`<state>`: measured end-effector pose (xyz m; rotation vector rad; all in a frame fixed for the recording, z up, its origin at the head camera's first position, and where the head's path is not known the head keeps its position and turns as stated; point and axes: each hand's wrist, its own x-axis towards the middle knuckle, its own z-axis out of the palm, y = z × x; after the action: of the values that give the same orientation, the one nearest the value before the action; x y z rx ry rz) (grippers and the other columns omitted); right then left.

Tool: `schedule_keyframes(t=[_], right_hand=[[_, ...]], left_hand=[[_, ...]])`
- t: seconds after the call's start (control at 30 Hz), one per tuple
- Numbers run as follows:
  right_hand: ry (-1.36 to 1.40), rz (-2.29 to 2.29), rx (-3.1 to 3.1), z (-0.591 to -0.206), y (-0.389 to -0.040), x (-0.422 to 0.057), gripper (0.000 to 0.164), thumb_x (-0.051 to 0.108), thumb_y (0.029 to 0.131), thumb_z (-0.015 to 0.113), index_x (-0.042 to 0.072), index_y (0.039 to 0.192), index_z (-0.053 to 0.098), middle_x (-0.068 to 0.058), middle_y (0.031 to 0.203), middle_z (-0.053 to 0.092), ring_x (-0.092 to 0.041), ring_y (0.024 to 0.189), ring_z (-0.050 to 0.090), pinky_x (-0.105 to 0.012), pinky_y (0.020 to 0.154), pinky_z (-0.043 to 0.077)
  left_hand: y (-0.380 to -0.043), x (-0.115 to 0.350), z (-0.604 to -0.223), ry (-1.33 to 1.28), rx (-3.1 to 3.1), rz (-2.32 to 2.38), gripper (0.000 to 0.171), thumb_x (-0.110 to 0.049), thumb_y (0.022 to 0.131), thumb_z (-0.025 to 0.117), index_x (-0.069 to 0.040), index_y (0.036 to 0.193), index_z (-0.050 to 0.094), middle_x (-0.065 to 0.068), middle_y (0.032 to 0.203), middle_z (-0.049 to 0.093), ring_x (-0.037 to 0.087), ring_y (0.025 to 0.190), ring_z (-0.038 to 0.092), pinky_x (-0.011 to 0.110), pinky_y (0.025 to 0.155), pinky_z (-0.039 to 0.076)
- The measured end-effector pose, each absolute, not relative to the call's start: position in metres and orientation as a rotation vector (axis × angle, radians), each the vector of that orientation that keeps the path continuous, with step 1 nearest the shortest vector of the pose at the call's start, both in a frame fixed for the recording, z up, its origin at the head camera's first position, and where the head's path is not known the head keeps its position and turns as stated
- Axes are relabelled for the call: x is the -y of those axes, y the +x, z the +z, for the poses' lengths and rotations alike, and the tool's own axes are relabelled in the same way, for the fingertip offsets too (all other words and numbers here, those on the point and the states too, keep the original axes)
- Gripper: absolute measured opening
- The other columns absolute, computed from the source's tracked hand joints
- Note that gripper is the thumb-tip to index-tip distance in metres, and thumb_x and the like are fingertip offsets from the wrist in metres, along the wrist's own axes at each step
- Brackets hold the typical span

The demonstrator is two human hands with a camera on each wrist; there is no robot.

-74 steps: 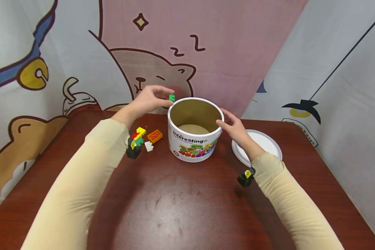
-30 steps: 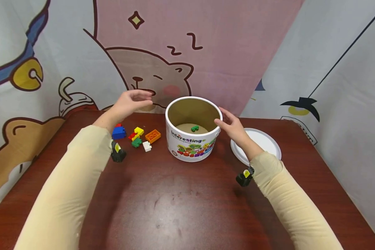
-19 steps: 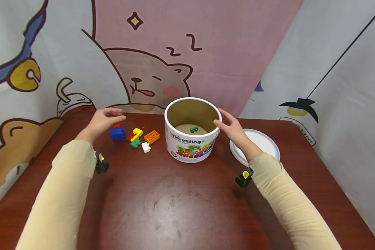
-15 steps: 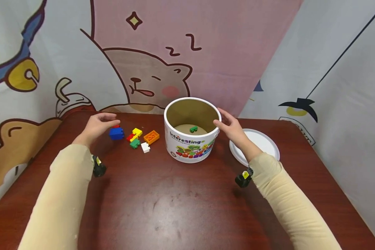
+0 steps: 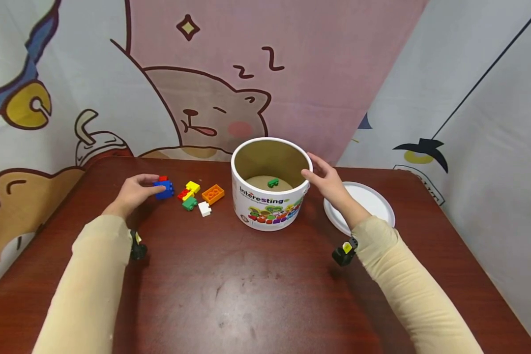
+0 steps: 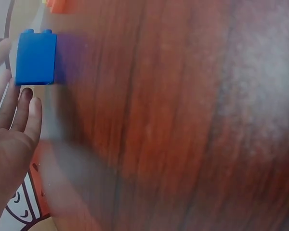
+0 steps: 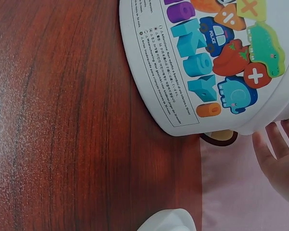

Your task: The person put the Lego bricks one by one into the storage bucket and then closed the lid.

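At the left of the table, my left hand (image 5: 134, 193) is at the blue toy block (image 5: 164, 190), its thumb reaching across the near side. In the left wrist view its fingers (image 6: 20, 108) lie loosely extended beside the blue block (image 6: 36, 58); contact is hard to tell. A red piece (image 5: 163, 178) shows just behind that block. My right hand (image 5: 332, 184) holds the rim of the white printed bucket (image 5: 267, 209), thumb over the edge and fingers along the outside. Inside the bucket lies a small green block (image 5: 273, 183).
Between left hand and bucket lie a yellow block (image 5: 192, 187), a green block (image 5: 190, 203), a white block (image 5: 205, 209) and an orange block (image 5: 213, 194), with a small red piece among them. A round white lid (image 5: 376, 204) lies right of the bucket. A patterned cloth (image 5: 327, 73) hangs behind.
My left hand let the green block drop into the bucket, then moved left and down to the blue block. My right hand has stayed at the bucket's rim.
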<state>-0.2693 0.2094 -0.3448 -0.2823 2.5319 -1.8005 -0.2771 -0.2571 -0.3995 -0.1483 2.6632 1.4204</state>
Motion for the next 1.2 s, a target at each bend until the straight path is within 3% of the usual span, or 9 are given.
schedule_keyframes(t=[0.27, 0.53, 0.73, 0.87, 0.93, 1.1, 1.2], right_hand=[[-0.293, -1.787, -2.546, -0.345, -0.270, -0.209, 0.057, 0.014, 0.093, 0.055, 0.009, 0.146, 0.032, -0.019, 0.142, 0.043, -0.030, 0.126, 0.044, -0.029, 0.096, 0.041], [-0.292, -1.793, -2.540, -0.346, -0.269, -0.208, 0.057, 0.014, 0.093, 0.054, 0.009, 0.146, 0.032, -0.020, 0.144, 0.041, -0.030, 0.128, 0.043, -0.037, 0.102, 0.039], [-0.296, -1.797, -2.545, -0.345, -0.269, -0.208, 0.057, 0.013, 0.093, 0.054, 0.008, 0.145, 0.032, -0.021, 0.143, 0.041, -0.030, 0.127, 0.044, -0.030, 0.097, 0.041], [-0.295, -1.805, -2.541, -0.345, -0.268, -0.208, 0.057, 0.013, 0.093, 0.054, 0.008, 0.145, 0.032, -0.020, 0.144, 0.040, -0.030, 0.128, 0.043, -0.034, 0.101, 0.040], [-0.289, -1.809, -2.533, -0.341, -0.265, -0.207, 0.057, 0.012, 0.093, 0.054, 0.007, 0.145, 0.032, -0.020, 0.145, 0.040, -0.030, 0.129, 0.042, -0.031, 0.100, 0.041], [-0.364, -1.853, -2.538, -0.344, -0.263, -0.209, 0.062, 0.031, 0.090, 0.061, 0.009, 0.144, 0.037, -0.020, 0.141, 0.044, -0.025, 0.122, 0.048, -0.027, 0.096, 0.043], [-0.412, -1.864, -2.556, -0.349, -0.265, -0.212, 0.070, 0.042, 0.086, 0.064, 0.011, 0.143, 0.038, -0.021, 0.139, 0.046, -0.022, 0.118, 0.050, -0.031, 0.097, 0.043]], left_hand=[[-0.275, 0.259, -0.403, -0.092, -2.689, 1.269, 0.057, -0.022, 0.088, 0.064, 0.008, 0.131, 0.041, 0.033, 0.128, 0.045, 0.044, 0.116, 0.045, 0.053, 0.103, 0.037], [-0.272, 0.258, -0.399, -0.082, -2.671, 1.278, 0.059, -0.029, 0.089, 0.063, 0.006, 0.131, 0.040, 0.030, 0.129, 0.044, 0.040, 0.114, 0.044, 0.050, 0.103, 0.038], [-0.272, 0.259, -0.391, -0.057, -2.665, 1.347, 0.062, -0.034, 0.089, 0.063, 0.004, 0.132, 0.040, 0.028, 0.130, 0.044, 0.039, 0.116, 0.043, 0.051, 0.103, 0.037], [-0.272, 0.257, -0.380, -0.044, -2.691, 1.343, 0.062, -0.037, 0.088, 0.063, 0.003, 0.130, 0.042, 0.027, 0.128, 0.046, 0.038, 0.114, 0.044, 0.050, 0.101, 0.038], [-0.271, 0.256, -0.375, -0.036, -2.707, 1.332, 0.061, -0.038, 0.088, 0.063, 0.002, 0.130, 0.043, 0.026, 0.127, 0.047, 0.037, 0.113, 0.045, 0.047, 0.099, 0.039], [-0.268, 0.253, -0.360, -0.004, -2.720, 1.337, 0.060, -0.039, 0.088, 0.062, 0.001, 0.129, 0.045, 0.024, 0.126, 0.049, 0.034, 0.110, 0.046, 0.045, 0.095, 0.041], [-0.268, 0.250, -0.352, 0.011, -2.727, 1.350, 0.060, -0.039, 0.088, 0.062, 0.001, 0.129, 0.046, 0.024, 0.125, 0.049, 0.033, 0.110, 0.046, 0.045, 0.095, 0.040]])
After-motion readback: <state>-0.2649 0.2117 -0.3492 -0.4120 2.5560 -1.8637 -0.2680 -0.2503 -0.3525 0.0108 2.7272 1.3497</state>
